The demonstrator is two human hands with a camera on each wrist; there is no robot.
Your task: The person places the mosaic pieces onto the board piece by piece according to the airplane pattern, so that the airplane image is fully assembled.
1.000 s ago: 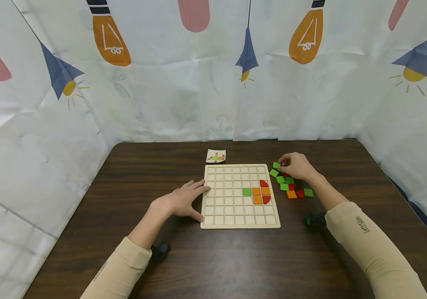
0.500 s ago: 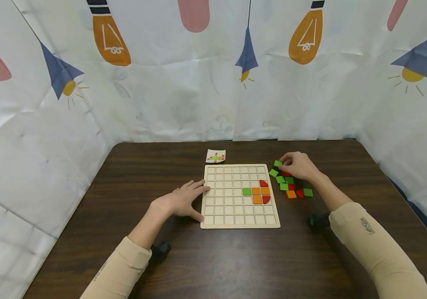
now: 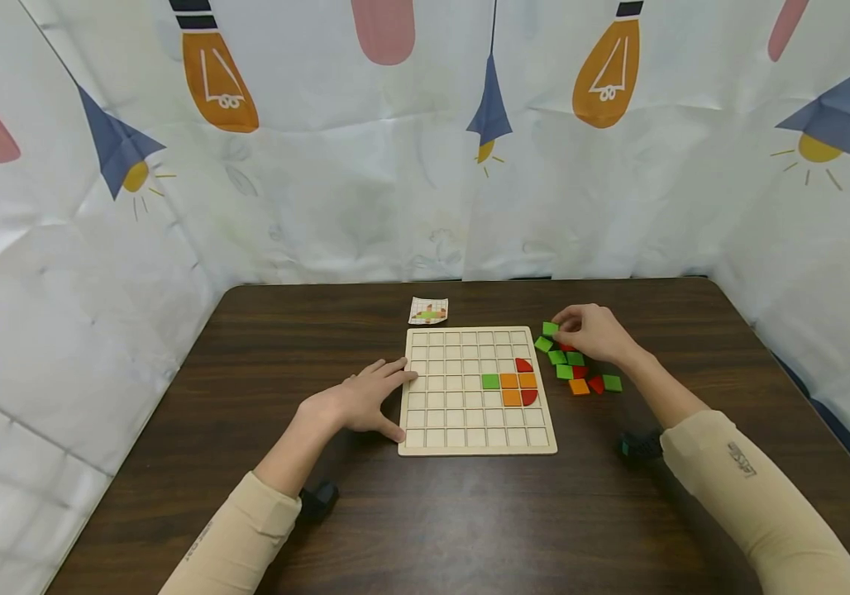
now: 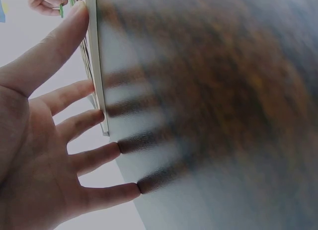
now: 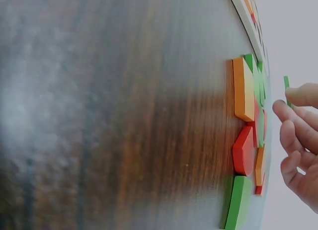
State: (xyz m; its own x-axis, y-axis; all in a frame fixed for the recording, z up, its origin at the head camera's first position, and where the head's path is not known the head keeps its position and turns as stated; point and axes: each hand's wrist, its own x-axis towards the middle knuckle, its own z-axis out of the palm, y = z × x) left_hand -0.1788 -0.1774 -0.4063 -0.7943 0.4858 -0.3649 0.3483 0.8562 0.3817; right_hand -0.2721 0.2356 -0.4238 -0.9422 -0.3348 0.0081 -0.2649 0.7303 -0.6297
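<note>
A wooden grid board lies on the table, with one green tile, several orange tiles and two red rounded pieces set at its right side. My left hand is spread at the board's left edge, fingertips and thumb touching the rim and the tabletop. Between thumb and fingertips, my right hand pinches a green square tile, held above the loose pieces. Under and beside that hand lies a cluster of loose green tiles, red pieces and an orange tile.
A small picture card with a coloured grid pattern lies behind the board. The dark wooden table ends at a printed cloth backdrop. Small black devices are worn below the left wrist and right wrist.
My right hand has shifted slightly right and then back left with the green tile in its pinch. My left hand and the board stay in place.
</note>
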